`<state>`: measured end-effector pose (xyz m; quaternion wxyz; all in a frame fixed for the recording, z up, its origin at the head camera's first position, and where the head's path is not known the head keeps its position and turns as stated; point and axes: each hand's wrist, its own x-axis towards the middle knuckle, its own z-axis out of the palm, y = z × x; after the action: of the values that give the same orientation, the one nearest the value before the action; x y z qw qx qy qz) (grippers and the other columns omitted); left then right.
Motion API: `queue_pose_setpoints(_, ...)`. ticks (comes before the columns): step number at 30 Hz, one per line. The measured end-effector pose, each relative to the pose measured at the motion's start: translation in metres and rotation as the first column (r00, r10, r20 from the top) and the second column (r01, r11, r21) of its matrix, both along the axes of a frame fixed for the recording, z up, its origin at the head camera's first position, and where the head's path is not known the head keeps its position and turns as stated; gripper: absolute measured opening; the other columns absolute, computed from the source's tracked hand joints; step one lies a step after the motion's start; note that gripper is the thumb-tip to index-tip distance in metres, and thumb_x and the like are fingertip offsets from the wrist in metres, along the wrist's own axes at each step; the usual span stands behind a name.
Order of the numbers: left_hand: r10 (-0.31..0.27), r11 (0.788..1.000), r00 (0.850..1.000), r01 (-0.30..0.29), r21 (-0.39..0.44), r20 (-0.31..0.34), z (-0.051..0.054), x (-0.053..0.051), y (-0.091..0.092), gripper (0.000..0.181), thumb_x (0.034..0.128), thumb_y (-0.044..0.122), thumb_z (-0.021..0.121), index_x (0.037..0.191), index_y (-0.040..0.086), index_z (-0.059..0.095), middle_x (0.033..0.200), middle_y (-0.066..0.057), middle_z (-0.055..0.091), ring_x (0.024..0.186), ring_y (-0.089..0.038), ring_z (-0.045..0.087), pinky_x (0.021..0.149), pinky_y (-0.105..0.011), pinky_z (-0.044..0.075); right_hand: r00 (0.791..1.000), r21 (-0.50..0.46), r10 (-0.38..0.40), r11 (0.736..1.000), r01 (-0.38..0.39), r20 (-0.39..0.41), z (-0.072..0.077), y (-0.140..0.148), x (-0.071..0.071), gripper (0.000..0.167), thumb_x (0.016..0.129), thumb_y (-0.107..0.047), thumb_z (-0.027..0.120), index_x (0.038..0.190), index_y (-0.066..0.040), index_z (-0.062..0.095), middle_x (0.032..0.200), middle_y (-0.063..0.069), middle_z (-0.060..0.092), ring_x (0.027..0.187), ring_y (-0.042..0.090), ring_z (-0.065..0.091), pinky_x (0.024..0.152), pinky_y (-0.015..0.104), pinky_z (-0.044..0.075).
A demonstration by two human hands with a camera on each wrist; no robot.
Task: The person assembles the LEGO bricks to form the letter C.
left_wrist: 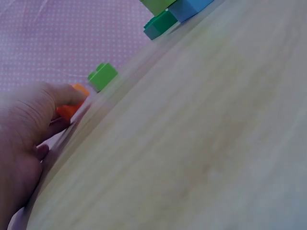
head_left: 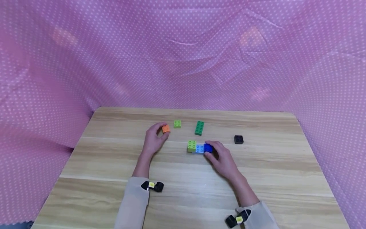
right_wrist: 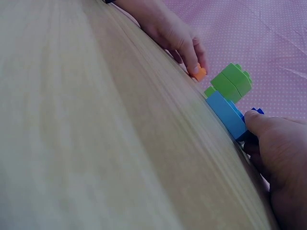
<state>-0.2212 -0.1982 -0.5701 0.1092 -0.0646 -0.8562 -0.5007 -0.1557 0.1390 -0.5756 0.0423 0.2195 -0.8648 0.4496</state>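
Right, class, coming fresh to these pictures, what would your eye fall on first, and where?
Probably the pink polka-dot cloth, filling the upper part of the head view behind the wooden table. Next comes the dark blue brick in the right grip, at the right-hand end of the light blue brick. Farther left, the left grip pinches an orange brick.

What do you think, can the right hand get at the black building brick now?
Probably yes: nothing stands between the right hand and the black building brick, though the hand would first have to release the dark blue brick.
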Motion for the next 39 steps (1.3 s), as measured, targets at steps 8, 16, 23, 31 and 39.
queue_pose_setpoints(8,-0.025,0.988,0.998,0.033,0.149,-0.054,-0.002,0.004,0.004,0.042,0.0896,0.001,0.083,0.129,0.007,0.071,0.129,-0.012,0.069,0.121,-0.030,0.066,0.109,-0.042,0.053,1.000,0.012,-0.002,1.000,0.002,0.002,-0.001,0.000,0.000,0.044,0.104,-0.023,0.070,0.146,-0.013,0.061,0.137,0.006,0.066,0.126,0.023,0.063,0.110,0.049,0.051)
queue_pose_setpoints(16,-0.134,0.925,0.988,0.153,0.347,-0.079,0.002,0.019,0.032,0.044,0.0874,-0.006,0.082,0.130,-0.002,0.070,0.125,-0.020,0.070,0.105,-0.025,0.067,0.093,-0.032,0.060,1.000,0.012,0.001,1.000,-0.001,0.016,0.001,0.000,0.001,0.044,0.104,-0.023,0.071,0.145,-0.013,0.061,0.137,0.006,0.066,0.127,0.023,0.063,0.111,0.048,0.050)
queue_pose_setpoints(23,-0.294,0.838,0.951,0.304,0.453,-0.094,0.007,0.040,0.063,0.043,0.0929,-0.006,0.077,0.134,-0.002,0.067,0.133,-0.019,0.068,0.114,-0.020,0.066,0.099,-0.031,0.058,1.000,0.004,-0.001,1.000,0.001,-0.001,0.002,-0.001,0.000,0.043,0.104,-0.023,0.071,0.145,-0.013,0.062,0.135,0.005,0.066,0.125,0.023,0.064,0.109,0.049,0.052)
queue_pose_setpoints(31,-0.333,0.839,0.926,0.378,0.392,-0.180,0.005,0.049,0.078,0.043,0.0943,-0.001,0.077,0.136,0.002,0.067,0.137,-0.013,0.068,0.121,-0.024,0.064,0.101,-0.037,0.057,1.000,-0.005,-0.001,1.000,0.001,0.007,-0.001,0.000,0.000,0.043,0.104,-0.025,0.071,0.145,-0.016,0.061,0.135,0.002,0.066,0.126,0.020,0.063,0.108,0.047,0.053)
queue_pose_setpoints(39,-0.374,0.870,0.911,0.410,0.273,-0.177,0.004,0.048,0.081,0.043,0.0950,0.006,0.079,0.137,0.004,0.068,0.134,-0.002,0.070,0.118,-0.022,0.066,0.097,-0.038,0.058,1.000,-0.003,-0.001,1.000,0.001,-0.002,0.001,-0.001,0.000,0.043,0.103,-0.023,0.071,0.144,-0.015,0.062,0.135,0.004,0.067,0.126,0.021,0.063,0.109,0.047,0.052)
